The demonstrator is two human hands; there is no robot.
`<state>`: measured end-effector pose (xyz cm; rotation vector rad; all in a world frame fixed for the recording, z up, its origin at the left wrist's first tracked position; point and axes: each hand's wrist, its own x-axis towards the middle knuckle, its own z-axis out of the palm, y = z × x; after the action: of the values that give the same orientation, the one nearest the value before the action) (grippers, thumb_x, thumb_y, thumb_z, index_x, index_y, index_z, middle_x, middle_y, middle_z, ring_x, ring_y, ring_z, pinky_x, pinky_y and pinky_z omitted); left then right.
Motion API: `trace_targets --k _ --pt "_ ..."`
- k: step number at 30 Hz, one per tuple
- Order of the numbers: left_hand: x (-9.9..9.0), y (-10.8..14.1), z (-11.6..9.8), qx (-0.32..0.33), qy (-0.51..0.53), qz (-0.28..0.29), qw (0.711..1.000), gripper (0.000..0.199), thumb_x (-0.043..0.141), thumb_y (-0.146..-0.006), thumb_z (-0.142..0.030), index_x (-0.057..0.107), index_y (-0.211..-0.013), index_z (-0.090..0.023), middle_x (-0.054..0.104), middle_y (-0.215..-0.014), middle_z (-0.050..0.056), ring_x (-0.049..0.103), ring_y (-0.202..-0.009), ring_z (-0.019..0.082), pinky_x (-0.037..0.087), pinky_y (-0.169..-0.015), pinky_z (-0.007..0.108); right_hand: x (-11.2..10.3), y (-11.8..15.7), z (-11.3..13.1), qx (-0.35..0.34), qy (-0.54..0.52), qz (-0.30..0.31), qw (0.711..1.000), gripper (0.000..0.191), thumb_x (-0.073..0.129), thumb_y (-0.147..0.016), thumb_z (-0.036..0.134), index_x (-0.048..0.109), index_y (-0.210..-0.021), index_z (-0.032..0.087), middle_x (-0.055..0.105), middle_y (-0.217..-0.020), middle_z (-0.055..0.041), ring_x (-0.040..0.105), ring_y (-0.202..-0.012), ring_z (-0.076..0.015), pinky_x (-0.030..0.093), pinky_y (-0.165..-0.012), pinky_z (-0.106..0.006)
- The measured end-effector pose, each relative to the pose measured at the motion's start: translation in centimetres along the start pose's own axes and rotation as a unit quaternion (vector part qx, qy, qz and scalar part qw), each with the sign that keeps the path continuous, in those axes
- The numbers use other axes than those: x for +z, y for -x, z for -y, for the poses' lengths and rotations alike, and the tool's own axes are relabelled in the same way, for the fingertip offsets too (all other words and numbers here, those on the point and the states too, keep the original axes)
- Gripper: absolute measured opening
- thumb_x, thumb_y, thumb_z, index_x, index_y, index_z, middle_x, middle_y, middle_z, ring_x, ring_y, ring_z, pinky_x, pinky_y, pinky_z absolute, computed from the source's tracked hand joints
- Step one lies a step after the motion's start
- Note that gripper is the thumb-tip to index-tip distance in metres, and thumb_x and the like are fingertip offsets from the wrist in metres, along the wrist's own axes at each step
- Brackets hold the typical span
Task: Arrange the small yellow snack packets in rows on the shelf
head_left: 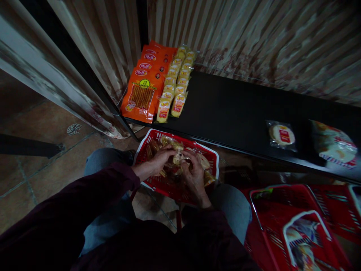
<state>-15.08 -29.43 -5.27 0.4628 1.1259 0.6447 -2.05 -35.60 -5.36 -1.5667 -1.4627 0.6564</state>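
Left hand (158, 161) and right hand (195, 176) pinch a small, yellowish, clear-wrapped snack (178, 157) over the white-rimmed red plastic basket (215, 160); flat orange packets (141, 94) lie beyond it.

Dim light, seemingly blurry edges.

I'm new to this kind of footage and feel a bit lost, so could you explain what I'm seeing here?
There's no machine, just a person's bare hands. The single picture comes from a camera worn on that person's head, facing forward and down. The left hand and right hand hold a clear-wrapped yellowish snack over a red basket of packaged food. On the black shelf ahead lie orange packets of stick-shaped snacks, two rows of small yellow packs, a round wrapped snack and a printed plastic bag. More red baskets are at lower right.
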Motion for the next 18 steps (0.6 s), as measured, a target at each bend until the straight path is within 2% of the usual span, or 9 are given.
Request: trace_targets --k 3,5,11,18 --pt "0.02 -0.22 -0.01 -0.031 0.031 0.01 0.999 0.023 0.059 -0.067 -0.008 0.06 -0.087 -0.017 0.06 -0.067 -0.004 0.054 -0.062 0.009 0.038 -0.061 0.021 0.22 0.11 -0.3 0.079 -0.052 -0.024 0.995 0.027 0.055 -0.086 0.033 0.061 -0.108 0.02 0.065 -0.108 -0.0099 0.062 -0.097 -0.0228 0.052 -0.086 -0.042" --pt "0.05 -0.2 -0.02 -0.045 0.049 0.009 0.998 0.027 0.06 -0.068 -0.007 0.061 -0.093 -0.017 0.063 -0.071 -0.002 0.055 -0.065 0.009 0.038 -0.063 0.02 0.23 0.14 -0.42 0.098 -0.069 -0.025 0.992 0.028 0.056 -0.085 0.035 0.06 -0.108 0.019 0.065 -0.11 -0.0101 0.063 -0.095 -0.0222 0.054 -0.084 -0.04" --pt "0.05 -0.12 -0.11 -0.061 0.082 0.033 0.994 0.022 0.063 -0.07 -0.005 0.062 -0.089 -0.016 0.062 -0.07 -0.001 0.055 -0.063 0.009 0.041 -0.064 0.021 -0.14 0.02 -0.52 0.04 -0.037 -0.017 0.998 0.021 0.058 -0.084 0.033 0.063 -0.102 0.022 0.064 -0.106 -0.0083 0.059 -0.103 -0.0228 0.052 -0.087 -0.04" --pt "0.07 0.06 -0.42 -0.06 0.107 0.046 0.991 0.019 0.061 -0.073 -0.004 0.06 -0.088 -0.015 0.063 -0.072 0.001 0.057 -0.062 0.01 0.043 -0.061 0.021 -0.26 -0.02 -0.3 0.045 -0.059 0.016 0.997 0.024 0.058 -0.085 0.033 0.061 -0.107 0.023 0.061 -0.108 -0.0073 0.06 -0.101 -0.0213 0.052 -0.087 -0.039"
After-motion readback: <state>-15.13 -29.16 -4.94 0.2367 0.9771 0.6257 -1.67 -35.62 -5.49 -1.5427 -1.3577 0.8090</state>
